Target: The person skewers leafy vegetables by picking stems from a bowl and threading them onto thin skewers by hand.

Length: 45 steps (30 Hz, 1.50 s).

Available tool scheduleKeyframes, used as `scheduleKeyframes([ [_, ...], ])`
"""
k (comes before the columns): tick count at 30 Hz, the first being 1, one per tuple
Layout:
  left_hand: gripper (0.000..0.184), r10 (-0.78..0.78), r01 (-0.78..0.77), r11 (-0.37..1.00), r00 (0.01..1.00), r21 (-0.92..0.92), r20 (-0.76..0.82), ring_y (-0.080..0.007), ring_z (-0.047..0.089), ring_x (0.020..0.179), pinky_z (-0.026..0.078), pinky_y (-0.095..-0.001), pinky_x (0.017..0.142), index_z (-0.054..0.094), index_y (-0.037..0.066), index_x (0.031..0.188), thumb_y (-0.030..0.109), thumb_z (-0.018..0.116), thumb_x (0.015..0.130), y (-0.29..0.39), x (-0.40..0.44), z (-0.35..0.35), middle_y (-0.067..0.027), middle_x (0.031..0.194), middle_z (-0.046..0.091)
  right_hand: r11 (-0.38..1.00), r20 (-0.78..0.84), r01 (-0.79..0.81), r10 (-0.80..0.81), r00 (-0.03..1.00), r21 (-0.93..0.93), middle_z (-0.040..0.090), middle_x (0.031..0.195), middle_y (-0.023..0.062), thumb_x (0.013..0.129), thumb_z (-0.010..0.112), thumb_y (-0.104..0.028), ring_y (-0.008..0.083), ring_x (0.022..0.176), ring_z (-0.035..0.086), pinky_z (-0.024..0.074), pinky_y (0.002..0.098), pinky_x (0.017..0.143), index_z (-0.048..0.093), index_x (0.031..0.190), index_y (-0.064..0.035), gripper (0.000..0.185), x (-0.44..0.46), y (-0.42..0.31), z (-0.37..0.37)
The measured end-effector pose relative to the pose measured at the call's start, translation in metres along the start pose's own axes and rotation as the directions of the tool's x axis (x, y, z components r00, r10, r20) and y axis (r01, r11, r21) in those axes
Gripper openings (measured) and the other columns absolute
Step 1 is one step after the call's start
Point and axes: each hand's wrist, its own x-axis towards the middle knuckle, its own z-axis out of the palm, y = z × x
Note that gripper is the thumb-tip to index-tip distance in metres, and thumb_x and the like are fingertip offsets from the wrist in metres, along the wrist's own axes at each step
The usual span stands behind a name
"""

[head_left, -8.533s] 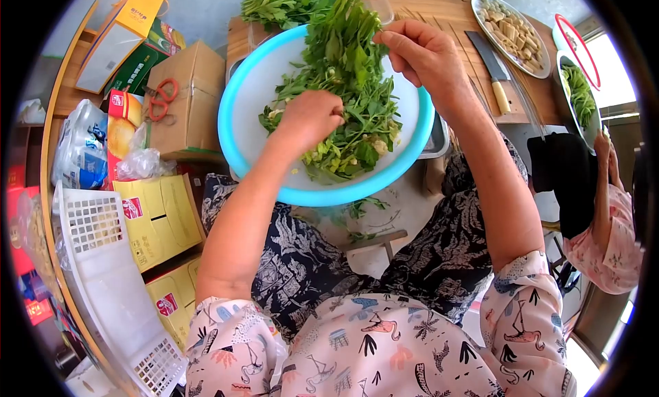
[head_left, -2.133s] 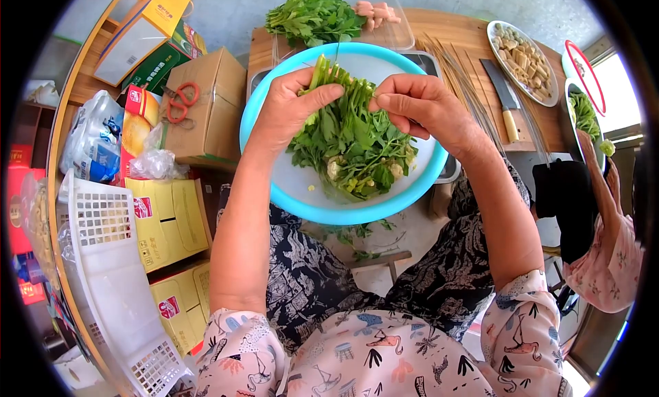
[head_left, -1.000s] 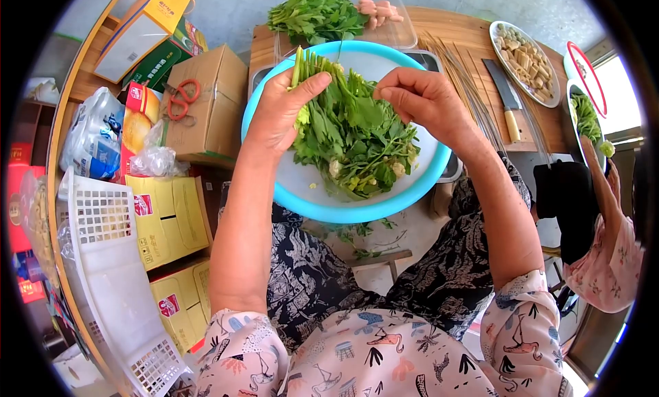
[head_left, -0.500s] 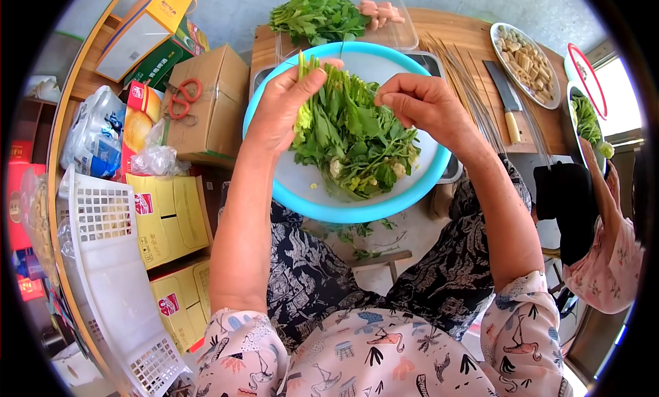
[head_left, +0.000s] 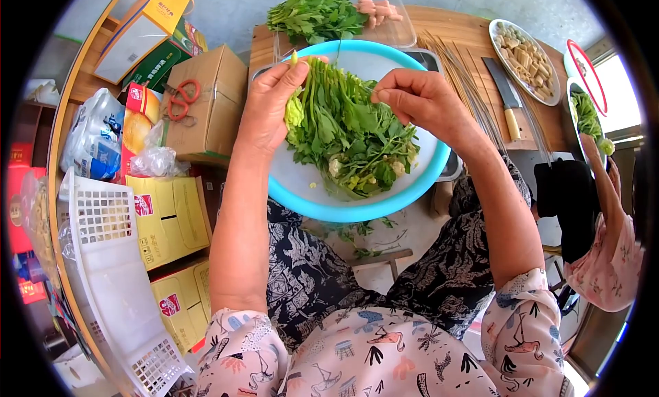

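Note:
A pile of leafy green stalks (head_left: 350, 115), like celery, lies in a round basin with a light blue rim (head_left: 357, 215). My left hand (head_left: 271, 98) is over the basin's left side, thumb and fingers closed on a pale green stalk (head_left: 294, 58) whose tip pokes out above the thumb. Yellowish leaves hang below that hand. Over the basin's right side, my right hand (head_left: 419, 101) is in a pinch, thumb against forefinger. Whatever may be between those fingertips is too small to make out.
Behind the basin are more greens (head_left: 316, 16) and pink sausage pieces (head_left: 379, 11). Thin skewers (head_left: 467, 81), a knife (head_left: 503, 88) and an oval plate of cut food (head_left: 528, 60) lie rightward. Scissors (head_left: 182, 98) rest on a carton at left. Another person's arm (head_left: 604, 198) reaches in.
My left hand has shifted slightly left, and the stalk tip now shows above its thumb. The right hand has moved a little left, still pinched. At far right, the other person's hand has moved.

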Motion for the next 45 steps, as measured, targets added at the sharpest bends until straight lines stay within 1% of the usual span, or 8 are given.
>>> scheduleKeyframes([
  [3, 0.029, 0.008, -0.008, 1.000, 1.000, 0.017, -0.022, -0.0111, 0.062, 0.086, 0.052, -0.0263, 0.076, 0.062, -0.001, 0.108, 0.023, 0.056, 0.093, -0.005, 0.001, 0.001, -0.0063, 0.099, 0.065, 1.000, -0.052, 0.012, -0.012, 0.999, -0.011, 0.051, 0.061, -0.0018, 0.087, 0.062, -0.015, 0.0050, 0.056, 0.046, 0.0383, 0.0228, 0.052, 0.062, 0.090, -0.0017, 0.014, -0.001, -0.002, 0.007],
  [5, 0.028, 0.003, -0.003, 1.000, 1.000, 0.029, -0.016, -0.0110, 0.062, 0.086, 0.052, -0.0262, 0.076, 0.062, -0.001, 0.108, 0.022, 0.056, 0.093, -0.007, 0.000, 0.005, -0.0064, 0.098, 0.065, 0.963, -0.190, 0.121, -0.169, 0.967, -0.239, 0.054, 0.063, 0.0020, 0.082, 0.067, -0.014, 0.0097, 0.056, 0.049, 0.0404, 0.0261, 0.053, 0.061, 0.092, -0.0023, 0.016, -0.002, -0.003, 0.016],
  [9, 0.024, -0.030, 0.030, 0.999, 1.000, -0.033, 0.008, -0.0090, 0.060, 0.087, 0.049, -0.0243, 0.079, 0.065, -0.001, 0.104, 0.018, 0.058, 0.092, -0.013, 0.002, 0.017, -0.0048, 0.095, 0.066, 0.918, -0.268, 0.171, -0.277, 0.923, -0.358, 0.058, 0.067, 0.0072, 0.080, 0.069, -0.014, 0.0147, 0.058, 0.052, 0.0423, 0.0291, 0.054, 0.061, 0.092, -0.0018, 0.019, 0.000, -0.003, 0.021],
  [15, 0.041, -0.014, 0.015, 1.000, 0.999, -0.019, 0.035, -0.0121, 0.060, 0.093, 0.050, -0.0276, 0.083, 0.058, -0.003, 0.115, 0.031, 0.042, 0.099, -0.009, -0.001, 0.021, -0.0083, 0.106, 0.063, 0.984, -0.239, 0.034, -0.075, 0.968, -0.174, 0.060, 0.070, 0.0056, 0.081, 0.068, -0.015, 0.0118, 0.062, 0.054, 0.0438, 0.0287, 0.058, 0.063, 0.090, -0.0008, 0.018, 0.003, -0.002, 0.015],
  [18, 0.042, -0.002, 0.002, 1.000, 1.000, 0.023, 0.017, -0.0119, 0.061, 0.087, 0.049, -0.0263, 0.080, 0.062, -0.003, 0.110, 0.032, 0.043, 0.098, -0.014, 0.000, 0.027, -0.0078, 0.099, 0.065, 0.992, -0.245, 0.097, -0.114, 0.963, -0.077, 0.060, 0.069, 0.0043, 0.081, 0.069, -0.016, 0.0108, 0.061, 0.052, 0.0435, 0.0284, 0.057, 0.063, 0.091, -0.0013, 0.019, 0.008, 0.014, 0.020],
  [28, 0.042, 0.058, -0.058, 0.992, 0.998, 0.110, 0.011, -0.0123, 0.060, 0.092, 0.049, -0.0273, 0.083, 0.057, -0.003, 0.118, 0.030, 0.037, 0.099, -0.016, -0.001, 0.021, -0.0088, 0.103, 0.062, 0.990, -0.216, -0.015, -0.015, 0.976, -0.137, 0.061, 0.072, 0.0059, 0.078, 0.072, -0.019, 0.0118, 0.064, 0.054, 0.0442, 0.0287, 0.059, 0.065, 0.085, -0.0018, 0.020, 0.007, 0.003, 0.016],
  [33, 0.043, 0.049, -0.050, 0.995, 0.999, 0.087, 0.009, -0.0132, 0.059, 0.093, 0.048, -0.0279, 0.084, 0.056, -0.004, 0.118, 0.029, 0.036, 0.100, -0.020, -0.001, 0.027, -0.0093, 0.104, 0.062, 0.941, -0.263, 0.153, -0.236, 0.936, -0.302, 0.057, 0.077, 0.0067, 0.076, 0.073, -0.016, 0.0173, 0.065, 0.054, 0.0445, 0.0315, 0.060, 0.064, 0.085, -0.0013, 0.019, 0.008, 0.001, 0.023],
  [45, 0.042, 0.065, -0.065, 0.992, 0.998, 0.108, 0.007, -0.0134, 0.058, 0.096, 0.047, -0.0272, 0.086, 0.057, -0.005, 0.117, 0.027, 0.037, 0.099, -0.021, -0.005, 0.038, -0.0106, 0.105, 0.062, 0.949, -0.278, 0.207, -0.271, 0.921, -0.237, 0.060, 0.077, 0.0075, 0.077, 0.071, -0.013, 0.0161, 0.068, 0.056, 0.0461, 0.0308, 0.063, 0.063, 0.085, 0.0008, 0.018, 0.015, 0.005, 0.028],
])
